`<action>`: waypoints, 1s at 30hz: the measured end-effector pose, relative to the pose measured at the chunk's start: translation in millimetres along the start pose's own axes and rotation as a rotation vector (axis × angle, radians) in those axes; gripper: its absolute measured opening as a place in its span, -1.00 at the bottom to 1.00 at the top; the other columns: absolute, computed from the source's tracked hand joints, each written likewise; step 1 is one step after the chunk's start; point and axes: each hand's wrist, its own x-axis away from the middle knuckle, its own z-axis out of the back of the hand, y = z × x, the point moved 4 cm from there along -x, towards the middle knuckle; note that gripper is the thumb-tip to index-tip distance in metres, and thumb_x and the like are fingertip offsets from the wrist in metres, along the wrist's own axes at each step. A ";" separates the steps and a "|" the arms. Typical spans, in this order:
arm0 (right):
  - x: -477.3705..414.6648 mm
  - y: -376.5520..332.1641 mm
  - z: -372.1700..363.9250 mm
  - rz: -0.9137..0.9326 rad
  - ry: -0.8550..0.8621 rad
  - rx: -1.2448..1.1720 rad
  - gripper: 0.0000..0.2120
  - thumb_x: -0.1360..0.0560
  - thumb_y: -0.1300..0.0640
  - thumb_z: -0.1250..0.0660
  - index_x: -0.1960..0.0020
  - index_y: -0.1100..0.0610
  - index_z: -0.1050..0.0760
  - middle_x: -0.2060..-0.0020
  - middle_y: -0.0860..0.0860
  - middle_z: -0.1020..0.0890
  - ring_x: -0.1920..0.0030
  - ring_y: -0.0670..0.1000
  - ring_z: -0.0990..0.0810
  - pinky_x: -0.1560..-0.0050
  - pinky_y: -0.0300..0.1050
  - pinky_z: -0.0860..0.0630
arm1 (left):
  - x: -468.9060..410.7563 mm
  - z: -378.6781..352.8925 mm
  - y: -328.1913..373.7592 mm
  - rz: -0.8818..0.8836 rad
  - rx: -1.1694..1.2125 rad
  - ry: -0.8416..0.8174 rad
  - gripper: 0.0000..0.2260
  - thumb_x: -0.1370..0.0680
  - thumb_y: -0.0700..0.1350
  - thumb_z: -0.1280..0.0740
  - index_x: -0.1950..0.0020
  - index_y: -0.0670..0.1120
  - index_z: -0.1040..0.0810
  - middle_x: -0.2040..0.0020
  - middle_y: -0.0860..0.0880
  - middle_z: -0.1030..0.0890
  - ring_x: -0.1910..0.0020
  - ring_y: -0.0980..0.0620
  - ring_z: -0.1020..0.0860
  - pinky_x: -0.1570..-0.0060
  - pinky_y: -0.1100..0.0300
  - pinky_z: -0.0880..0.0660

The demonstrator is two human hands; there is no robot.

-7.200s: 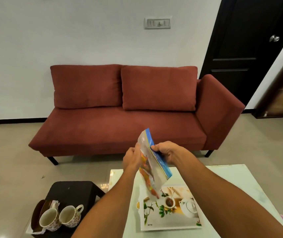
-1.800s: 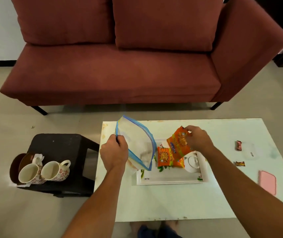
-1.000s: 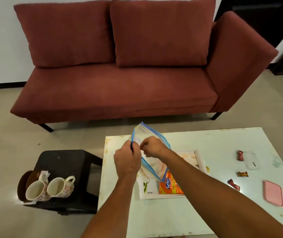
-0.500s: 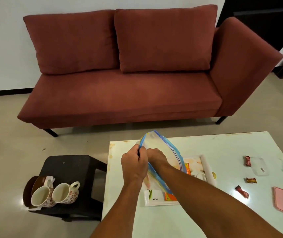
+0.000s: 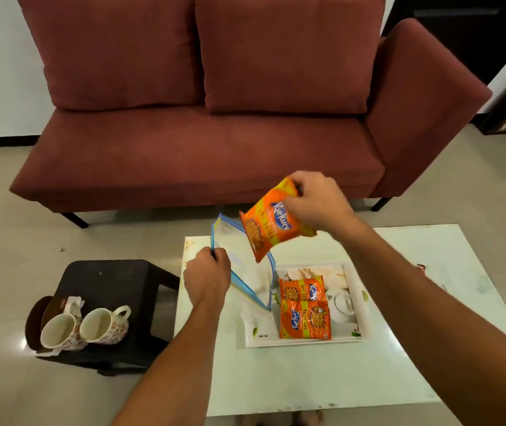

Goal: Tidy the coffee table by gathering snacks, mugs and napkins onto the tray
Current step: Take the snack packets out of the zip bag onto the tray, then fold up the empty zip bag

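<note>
Above the tray (image 5: pixel 304 342) | our right hand (image 5: pixel 316 204) is gripping an orange snack packet (image 5: pixel 271 226), long axis tilted, lower end toward the zip bag (image 5: pixel 245 272) | our left hand (image 5: pixel 207 276) is pinching the bag's rim.

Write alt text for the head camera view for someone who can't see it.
The right hand holds an orange snack packet above a clear zip bag held by the left hand. Two more packets lie on the tray.

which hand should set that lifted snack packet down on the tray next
Right. The right hand already grips the orange packet above the tray, where two packets lie. The left hand is busy holding the zip bag.
</note>
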 end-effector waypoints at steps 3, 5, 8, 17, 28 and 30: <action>-9.6 32.3 21.8 -0.086 0.127 -0.119 -0.81 -0.46 0.11 -0.37 -0.05 0.10 -0.62 0.07 0.06 -0.71 0.04 0.11 -0.69 0.01 0.08 -0.66 | -0.3 -4.5 -10.5 0.021 -0.018 0.012 -0.67 -0.64 -0.02 -0.13 0.23 -0.15 -0.49 0.37 -0.06 -0.48 0.45 0.06 -0.37 0.45 0.19 -0.17; -15.2 60.7 17.9 -0.145 0.163 -0.132 -0.83 -0.49 0.12 -0.37 -0.07 0.08 -0.59 0.04 0.07 -0.70 0.03 0.12 -0.68 -0.01 0.10 -0.67 | 0.2 -6.9 -17.2 0.035 -0.022 0.020 -0.67 -0.64 -0.02 -0.14 0.22 -0.15 -0.50 0.38 -0.04 -0.46 0.46 0.09 -0.36 0.44 0.20 -0.22; -16.6 112.5 -17.5 -0.278 0.124 -0.052 -0.82 -0.49 0.12 -0.38 -0.09 0.08 -0.56 0.02 0.09 -0.68 0.00 0.14 -0.66 -0.04 0.12 -0.65 | 1.6 -12.4 -26.2 0.051 -0.035 0.023 -0.67 -0.65 0.00 -0.13 0.21 -0.13 -0.49 0.37 -0.04 -0.47 0.47 0.11 -0.38 0.49 0.24 -0.22; 17.9 194.0 -165.2 -0.534 -0.177 -0.160 -0.68 -0.55 0.09 -0.40 -0.27 0.15 -0.58 -0.18 0.14 -0.66 -0.12 0.17 -0.66 -0.11 0.07 -0.64 | 2.1 -29.5 -52.6 0.001 0.013 0.011 -0.67 -0.64 -0.03 -0.16 0.28 -0.12 -0.44 0.40 -0.07 -0.49 0.44 0.01 -0.47 0.47 0.20 -0.35; 31.4 196.4 -162.3 -0.428 -0.032 -0.251 -0.66 -0.63 0.16 -0.24 -0.40 0.12 -0.47 -0.27 0.13 -0.62 -0.13 0.13 -0.62 -0.08 -0.10 -0.52 | 4.4 -11.6 -24.8 -0.122 0.135 -0.097 -0.67 -0.65 -0.04 -0.17 0.31 -0.09 -0.37 0.39 -0.04 -0.48 0.42 0.05 -0.45 0.47 0.20 -0.29; 24.2 164.6 -149.1 -0.232 -0.063 -0.260 -0.64 -0.63 0.23 -0.27 -0.43 0.13 -0.45 -0.32 0.08 -0.59 -0.25 0.10 -0.59 -0.15 -0.12 -0.50 | 2.9 -3.5 -5.9 -0.163 0.210 -0.142 -0.67 -0.63 -0.07 -0.18 0.34 -0.08 -0.33 0.41 -0.02 -0.44 0.41 0.04 -0.41 0.43 0.15 -0.27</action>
